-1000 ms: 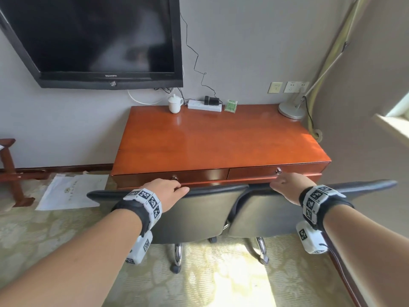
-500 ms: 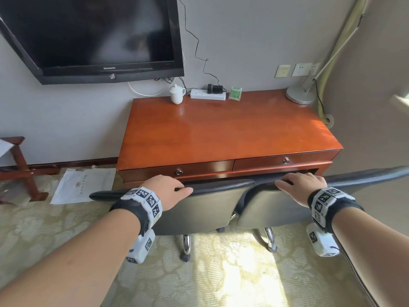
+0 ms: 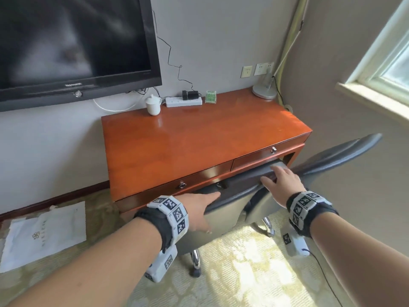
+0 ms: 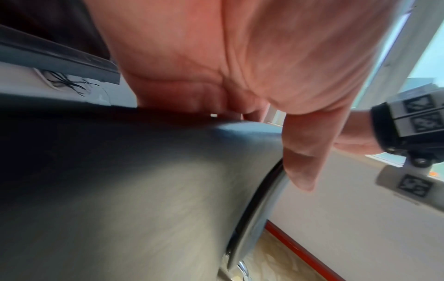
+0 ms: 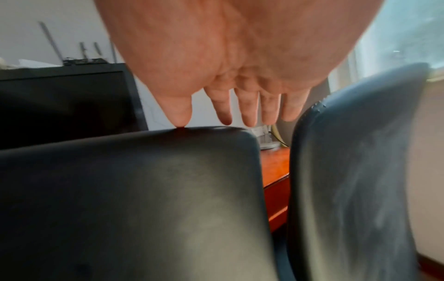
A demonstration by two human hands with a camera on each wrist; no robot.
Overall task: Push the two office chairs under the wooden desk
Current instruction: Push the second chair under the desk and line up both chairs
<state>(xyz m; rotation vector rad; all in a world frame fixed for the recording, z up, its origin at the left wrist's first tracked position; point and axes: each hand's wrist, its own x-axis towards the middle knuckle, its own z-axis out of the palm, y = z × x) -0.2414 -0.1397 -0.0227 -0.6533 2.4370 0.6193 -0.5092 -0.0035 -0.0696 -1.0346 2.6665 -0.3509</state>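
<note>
1. The left hand (image 3: 199, 210) lies flat on the top edge of the left office chair (image 3: 223, 220), fingers straight and pointing at the wooden table (image 3: 199, 140). The left wrist view shows the thumb (image 4: 300, 152) hanging down the backrest, gripping nothing.
2. The right hand (image 3: 282, 183) is also spread, fingers straight and apart. From the right wrist view only the thumb tip (image 5: 179, 116) touches a backrest top, near its corner. The fingers reach past it into air.
3. Which chair that thumb is on is hard to tell. It looks like the right corner of the left chair, with the right office chair (image 3: 345, 151) just beside it.
4. The left chair's backrest top sits just below the table's front edge, so it seems nearly home. The right chair is skewed, and its back juts out beyond the table's right end.
5. My judgement is that the step in hand is the final shove, and the right chair needs most of it.
6. To do it well, the right hand should sit squarely on the right chair's back, palm against it rather than a thumb tip.
7. Push low and level, straight at the table, so the chromed legs (image 3: 195, 260) roll over the carpet (image 3: 254, 280) rather than tip.
8. Turn the right chair square first, or it may catch the table's right leg.
</note>
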